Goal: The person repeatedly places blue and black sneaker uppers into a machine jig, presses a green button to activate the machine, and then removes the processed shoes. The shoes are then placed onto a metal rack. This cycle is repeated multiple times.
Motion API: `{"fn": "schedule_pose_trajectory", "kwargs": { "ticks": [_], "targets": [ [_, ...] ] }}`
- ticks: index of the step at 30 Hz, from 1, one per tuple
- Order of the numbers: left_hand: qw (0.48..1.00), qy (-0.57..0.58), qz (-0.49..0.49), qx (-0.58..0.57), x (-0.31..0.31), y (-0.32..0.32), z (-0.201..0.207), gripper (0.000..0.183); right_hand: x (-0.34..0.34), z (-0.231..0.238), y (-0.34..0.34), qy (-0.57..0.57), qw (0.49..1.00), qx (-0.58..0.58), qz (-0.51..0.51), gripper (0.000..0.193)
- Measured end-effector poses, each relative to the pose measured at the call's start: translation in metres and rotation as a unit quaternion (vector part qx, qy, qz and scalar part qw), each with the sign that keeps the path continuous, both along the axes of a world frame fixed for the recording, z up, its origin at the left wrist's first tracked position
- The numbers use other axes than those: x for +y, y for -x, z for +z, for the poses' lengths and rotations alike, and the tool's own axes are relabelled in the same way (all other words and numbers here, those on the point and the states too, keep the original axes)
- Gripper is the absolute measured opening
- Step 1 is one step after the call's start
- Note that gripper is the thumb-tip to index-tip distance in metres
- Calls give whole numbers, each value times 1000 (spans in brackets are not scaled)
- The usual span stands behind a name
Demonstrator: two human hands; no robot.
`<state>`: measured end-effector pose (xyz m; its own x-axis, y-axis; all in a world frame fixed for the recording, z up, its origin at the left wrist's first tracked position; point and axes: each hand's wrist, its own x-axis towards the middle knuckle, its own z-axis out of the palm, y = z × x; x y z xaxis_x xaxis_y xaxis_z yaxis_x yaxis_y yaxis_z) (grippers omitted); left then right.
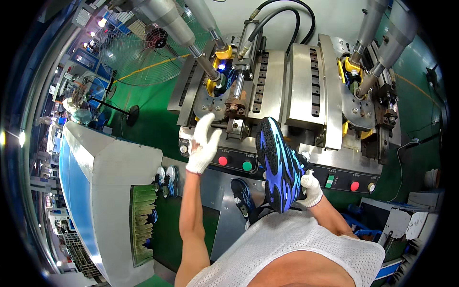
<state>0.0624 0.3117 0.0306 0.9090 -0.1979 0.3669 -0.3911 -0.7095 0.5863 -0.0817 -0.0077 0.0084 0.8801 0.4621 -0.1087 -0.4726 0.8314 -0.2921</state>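
A sneaker (282, 167) with a black tread and a blue-purple, wavy-patterned side is tilted up in front of the press machine. My right hand (311, 189), in a white knitted glove, grips its dark upper from the right side. My left hand (203, 146), gloved the same way, is raised empty with its fingers spread. It is over the front panel, near the red button (223, 160) and apart from the sneaker. Another dark sneaker (243, 198) lies on the metal shelf (217, 225) close to my body.
Two metal press stations stand ahead; the left clamp (220, 79) and right clamp (353, 79) each hold a shoe. A green button (247, 166) sits on the panel. At left, a pair of sneakers (168, 182) rests beside a machine with a curtained opening (142, 225). A large fan (153, 43) stands behind.
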Motion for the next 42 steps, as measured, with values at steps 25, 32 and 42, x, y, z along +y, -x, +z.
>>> {"fn": "schedule_pose_trajectory", "kwargs": {
  "ticks": [25,32,42],
  "targets": [
    [974,-132,122,138,-16,-304,-56,72,-13,0,-7,293,945,88,-119,74],
    [990,24,136,-33,36,-122,32,69,34,30,-54,380,915,113,-73,49],
    [936,62,328,111,125,176,-68,67,216,-29,-364,399,913,59,-67,21]
  ]
}}
